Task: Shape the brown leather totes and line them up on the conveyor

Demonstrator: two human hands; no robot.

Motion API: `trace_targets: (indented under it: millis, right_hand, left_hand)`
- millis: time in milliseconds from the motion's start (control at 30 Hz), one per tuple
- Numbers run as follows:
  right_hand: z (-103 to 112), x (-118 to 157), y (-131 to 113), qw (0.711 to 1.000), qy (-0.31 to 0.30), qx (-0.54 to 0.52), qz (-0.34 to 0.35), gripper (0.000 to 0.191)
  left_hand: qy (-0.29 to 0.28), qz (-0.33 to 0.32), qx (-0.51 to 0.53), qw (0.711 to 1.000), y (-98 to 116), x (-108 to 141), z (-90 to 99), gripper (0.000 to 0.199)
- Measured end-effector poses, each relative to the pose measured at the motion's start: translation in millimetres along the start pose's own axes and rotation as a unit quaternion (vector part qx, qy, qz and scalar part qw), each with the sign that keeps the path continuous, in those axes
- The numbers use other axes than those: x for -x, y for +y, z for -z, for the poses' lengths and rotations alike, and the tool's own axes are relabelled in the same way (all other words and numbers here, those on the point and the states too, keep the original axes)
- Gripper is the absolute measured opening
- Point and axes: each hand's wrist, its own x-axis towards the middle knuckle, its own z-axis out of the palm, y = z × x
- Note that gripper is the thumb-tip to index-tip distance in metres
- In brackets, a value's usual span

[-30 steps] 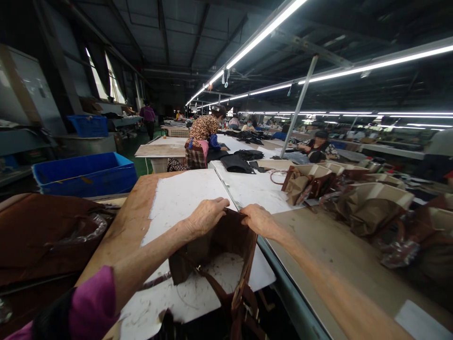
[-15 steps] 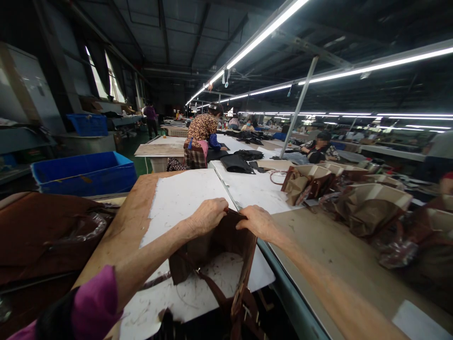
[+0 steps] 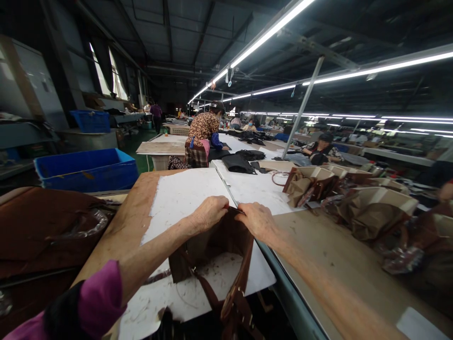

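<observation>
A brown bag piece [image 3: 219, 241] with straps and metal buckles stands over the white paper [image 3: 184, 189] on the table. My left hand [image 3: 211, 213] pinches its upper edge from the left. On the right, my right hand [image 3: 257, 220] grips the same edge, fingers bent over it. The two hands are close together but apart. Straps [image 3: 235, 302] hang down toward the table's near edge. Scraps of thread lie on the paper.
Brown bags [image 3: 375, 210] line the right side, and a brown bag [image 3: 46, 231] lies at the left beside a blue bin [image 3: 87, 170]. A person in a leopard-print top [image 3: 203, 127] bends over the table ahead. Another person [image 3: 323, 146] sits at the right.
The bag's right side and hanging straps have shifted slightly left. Both hands keep hold of the edge, with my right hand slightly higher. The view has tilted a little.
</observation>
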Motion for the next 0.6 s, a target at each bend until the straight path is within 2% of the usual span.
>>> trace_targets:
  millis: [367, 467, 600]
  right_hand:
    - [-7, -9, 9, 0.996, 0.004, -0.086, 0.026, 0.020]
    - [-8, -10, 11, 0.995, -0.001, -0.098, 0.023, 0.021]
    - [-6, -10, 8, 0.997, -0.001, -0.077, 0.019, 0.025]
  left_hand:
    - [-0.004, 0.039, 0.007, 0.999, 4, -2, 2.3, 0.010]
    - [0.000, 0.045, 0.034, 0.998, 4, -4, 2.1, 0.017]
    - [-0.031, 0.061, 0.058, 0.996, 4, -8, 2.2, 0.021]
